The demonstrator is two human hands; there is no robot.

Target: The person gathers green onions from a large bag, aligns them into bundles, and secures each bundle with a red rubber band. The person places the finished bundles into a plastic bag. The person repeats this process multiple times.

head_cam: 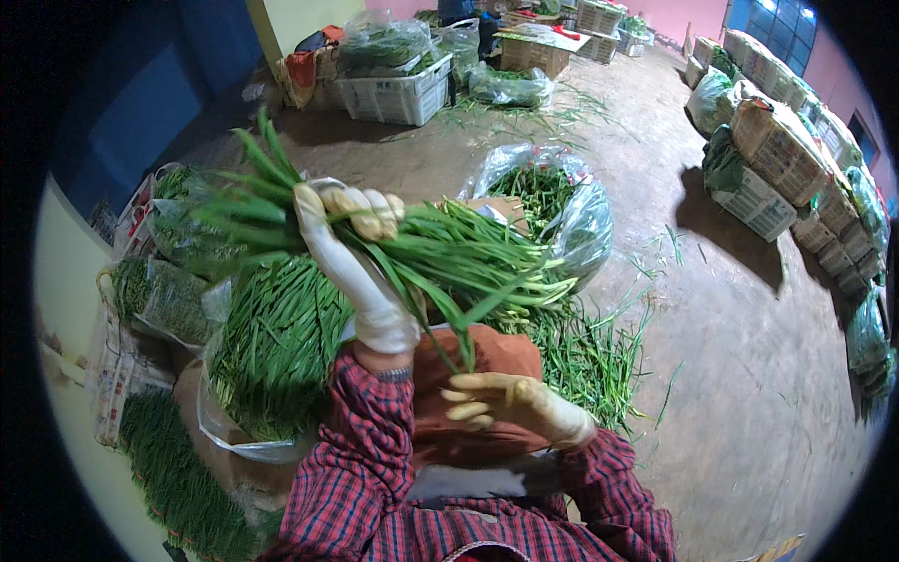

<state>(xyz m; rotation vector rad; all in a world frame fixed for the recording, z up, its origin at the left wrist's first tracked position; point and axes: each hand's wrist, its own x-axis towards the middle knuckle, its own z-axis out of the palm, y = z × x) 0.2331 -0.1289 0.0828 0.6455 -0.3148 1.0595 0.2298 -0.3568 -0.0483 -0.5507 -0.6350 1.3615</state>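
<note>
My left hand (351,246), in a whitish glove, is closed around a thick bunch of long green leafy stalks (456,246). The leaf tips point left and the pale stem ends point right. Below it, my right hand (520,404), in a yellowed glove, is beside a few leaves (460,330) that hang from the bunch; whether its fingertips pinch them cannot be told. A brown-red cloth (477,442) covers my lap. Left of it, a large heap of green leaves (277,344) lies in a clear plastic bag.
An open plastic bag (586,232) holds cut greens ahead. Loose leaves (597,358) lie on the floor to the right. Bagged greens (168,302) and dark green bundles (182,478) are at left. A white crate (400,95) stands farther back; packed crates (755,204) line the right side.
</note>
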